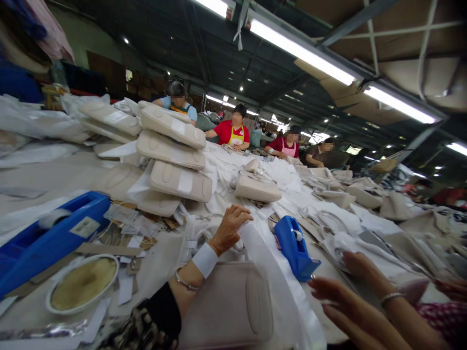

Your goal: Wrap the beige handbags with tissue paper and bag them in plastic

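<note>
Right now, one beige bag (226, 304) lies flat on the worktop (153, 265), just nearer than the left hand (229, 228). Its looped end points right; its long axis seems to run crosswise, though the forearm and sleeve hide part. The left fingers bend at one white sheet (262, 248); whether they pinch it, I cannot tell. The right hand (341, 299) has straight, released fingers. Two blue tape dispensers (299, 262), one round dish (65, 311) and four co-workers (233, 131) across also show.
</note>
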A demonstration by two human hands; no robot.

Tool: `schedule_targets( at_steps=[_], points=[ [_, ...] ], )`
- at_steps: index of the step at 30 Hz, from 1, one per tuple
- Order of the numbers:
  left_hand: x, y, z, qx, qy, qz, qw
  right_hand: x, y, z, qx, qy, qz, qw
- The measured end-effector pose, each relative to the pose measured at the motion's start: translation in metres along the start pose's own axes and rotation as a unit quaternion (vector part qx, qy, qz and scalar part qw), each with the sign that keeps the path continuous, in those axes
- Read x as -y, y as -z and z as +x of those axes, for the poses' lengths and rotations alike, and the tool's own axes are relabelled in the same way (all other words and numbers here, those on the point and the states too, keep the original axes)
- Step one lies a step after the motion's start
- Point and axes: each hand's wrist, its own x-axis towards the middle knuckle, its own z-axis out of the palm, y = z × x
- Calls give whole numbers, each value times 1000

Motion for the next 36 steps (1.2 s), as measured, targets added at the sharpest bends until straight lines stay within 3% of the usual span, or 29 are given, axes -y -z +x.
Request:
schedule_targets(
  at_steps=[4,7,9,12,14,17,19,22,24,27,30,32,36],
  points=[
    [-5,7,2,-66,20,-118,991,43,-75,68,7,120,50,991],
    [-4,13,2,-125,60,-200,970,70,-126,117,-2,149,82,986],
    [1,14,2,-155,97,-261,948,77,-150,141,-18,140,80,987],
    [8,13,4,-174,132,-361,907,76,-163,164,-52,141,99,984],
    [11,12,6,-182,156,-430,870,74,-161,174,-37,135,139,980],
    [11,11,10,-192,194,-503,820,75,-154,180,74,90,215,970],
    [11,11,11,-200,205,-519,805,76,-151,180,128,68,237,961],
    [12,11,11,-199,220,-530,794,77,-149,174,148,59,245,956],
    [13,11,10,-188,215,-517,807,79,-146,168,153,55,249,955],
    [16,10,8,-163,201,-455,852,81,-133,157,164,50,259,950],
    [14,11,7,-121,219,-426,870,82,-111,142,200,29,309,929],
    [8,13,6,-67,206,-425,879,79,-93,130,199,10,346,917],
    [-6,17,4,94,146,-425,888,61,-61,106,131,-9,368,920]
  ],
)
